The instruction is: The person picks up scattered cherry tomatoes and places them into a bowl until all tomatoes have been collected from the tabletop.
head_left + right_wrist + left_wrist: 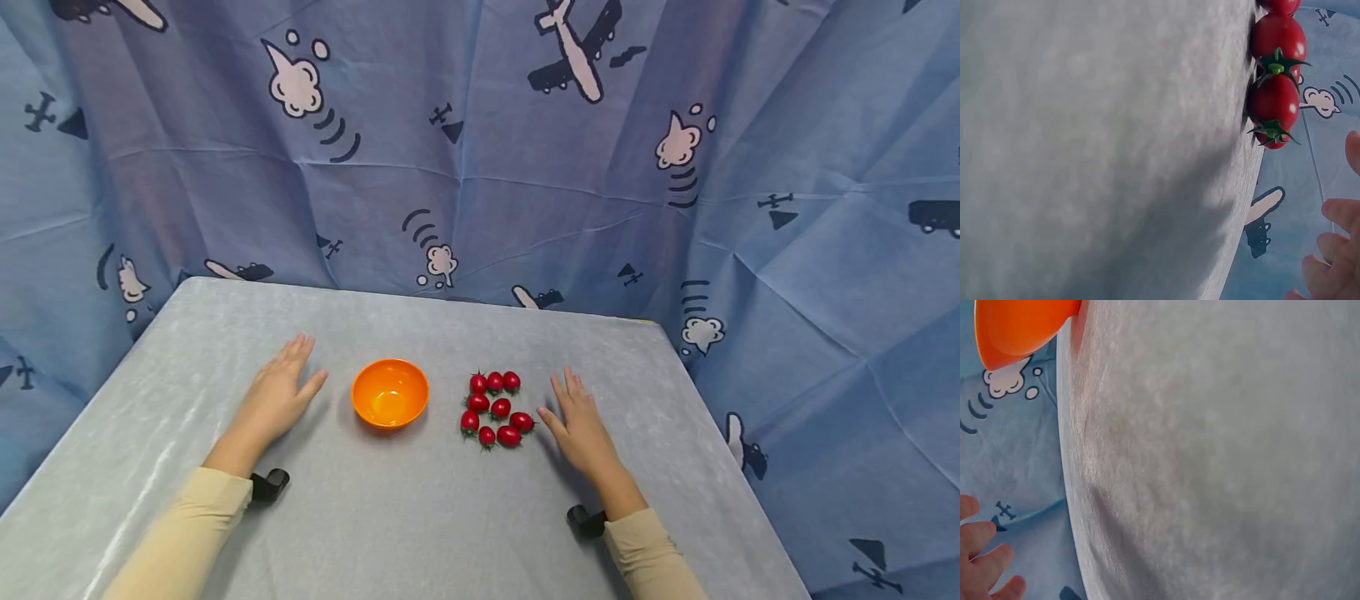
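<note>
An orange bowl [390, 395] stands on the grey cloth near the middle of the table, with nothing inside it. To its right lies a cluster of several red cherry tomatoes [500, 408] with green stems. My left hand [279, 392] is left of the bowl, fingers extended and holding nothing. Right of the tomatoes is my right hand [579, 427], its fingers also extended, the thumb side facing the cluster. In the left wrist view the bowl [1022, 328] shows at the top left. The right wrist view shows some tomatoes [1275, 100] up close.
A light grey cloth [375, 517] covers the table. Behind it and on the right hangs a blue curtain [495, 217] printed with planes and clouds. Each wrist carries a small black camera mount [270, 485].
</note>
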The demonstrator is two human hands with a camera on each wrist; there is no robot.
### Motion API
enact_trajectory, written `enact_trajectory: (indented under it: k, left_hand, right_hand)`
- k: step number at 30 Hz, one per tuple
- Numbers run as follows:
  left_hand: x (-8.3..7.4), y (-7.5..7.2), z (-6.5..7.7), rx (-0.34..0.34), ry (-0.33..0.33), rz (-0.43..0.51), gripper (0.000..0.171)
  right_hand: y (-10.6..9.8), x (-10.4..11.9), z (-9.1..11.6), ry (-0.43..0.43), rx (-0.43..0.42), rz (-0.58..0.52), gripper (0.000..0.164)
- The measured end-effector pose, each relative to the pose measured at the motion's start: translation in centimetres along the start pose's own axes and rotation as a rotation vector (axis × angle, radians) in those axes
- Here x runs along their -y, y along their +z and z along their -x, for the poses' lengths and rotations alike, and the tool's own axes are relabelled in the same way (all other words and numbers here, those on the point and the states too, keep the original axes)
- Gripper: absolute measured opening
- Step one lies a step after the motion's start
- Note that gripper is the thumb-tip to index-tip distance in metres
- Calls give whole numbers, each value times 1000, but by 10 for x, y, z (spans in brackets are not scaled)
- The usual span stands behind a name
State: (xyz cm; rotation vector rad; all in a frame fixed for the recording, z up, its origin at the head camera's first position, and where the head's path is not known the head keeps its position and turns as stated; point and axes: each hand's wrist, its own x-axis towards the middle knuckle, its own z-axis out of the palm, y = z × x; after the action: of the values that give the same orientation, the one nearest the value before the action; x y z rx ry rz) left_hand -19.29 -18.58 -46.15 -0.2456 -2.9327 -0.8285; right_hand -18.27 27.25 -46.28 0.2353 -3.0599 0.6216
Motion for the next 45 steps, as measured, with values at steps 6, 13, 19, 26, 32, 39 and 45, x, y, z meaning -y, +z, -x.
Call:
enact_trajectory:
  k: [6,13,19,26,32,39,45]
  left_hand:
    - [0,1,1,-2,-8,31,68]
    - [-2,6,1,-6,-16,107,68]
    - [-3,14,2,-28,-20,151,66]
    - [-7,19,0,-27,-29,209,68]
    - [-11,19,0,0,-60,237,69]
    - [-14,21,2,23,-84,280,68]
    - [-17,26,1,13,-96,322,66]
  right_hand:
    - [2,4,1,-2,14,-31,69]
    - [4,9,0,3,37,-64,69]
    - [5,12,2,-7,49,-85,68]
    - [6,15,3,11,53,-107,68]
    - [8,16,4,22,39,-141,67]
    - [10,17,6,20,43,-175,67]
    - [12,18,8,26,56,-202,68]
